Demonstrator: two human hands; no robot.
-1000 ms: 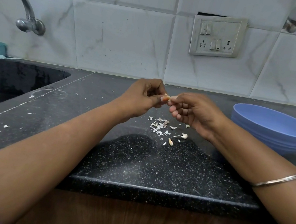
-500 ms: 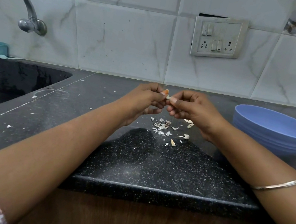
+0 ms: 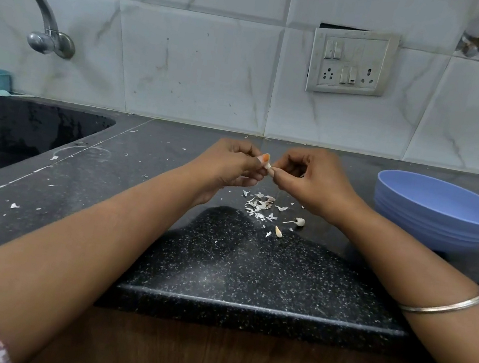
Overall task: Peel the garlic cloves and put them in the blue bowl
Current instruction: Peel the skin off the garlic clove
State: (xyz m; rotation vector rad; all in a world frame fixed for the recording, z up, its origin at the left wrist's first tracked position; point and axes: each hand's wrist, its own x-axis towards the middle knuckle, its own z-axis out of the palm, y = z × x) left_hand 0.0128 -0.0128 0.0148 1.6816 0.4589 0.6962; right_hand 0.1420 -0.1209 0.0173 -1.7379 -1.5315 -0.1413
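Observation:
A small pale garlic clove (image 3: pixel 269 168) is pinched between the fingertips of both hands above the dark counter. My left hand (image 3: pixel 231 164) holds it from the left, thumb nail up. From the right, my right hand (image 3: pixel 310 179) grips it with curled fingers. Most of the clove is hidden by the fingers. Below the hands lies a scatter of white peel scraps (image 3: pixel 259 204). The blue bowl (image 3: pixel 439 211) stands on the counter to the right of my right hand; its inside is not visible.
A small clove piece (image 3: pixel 278 231) and a stem end (image 3: pixel 299 221) lie near the peels. A black sink (image 3: pixel 21 133) with a tap (image 3: pixel 43 37) is at the left. The counter's front edge (image 3: pixel 244 309) is close, with drawer handles below.
Both hands lifted slightly and shifted away from me, still working on the clove between them. The peel pile and bowl stayed put.

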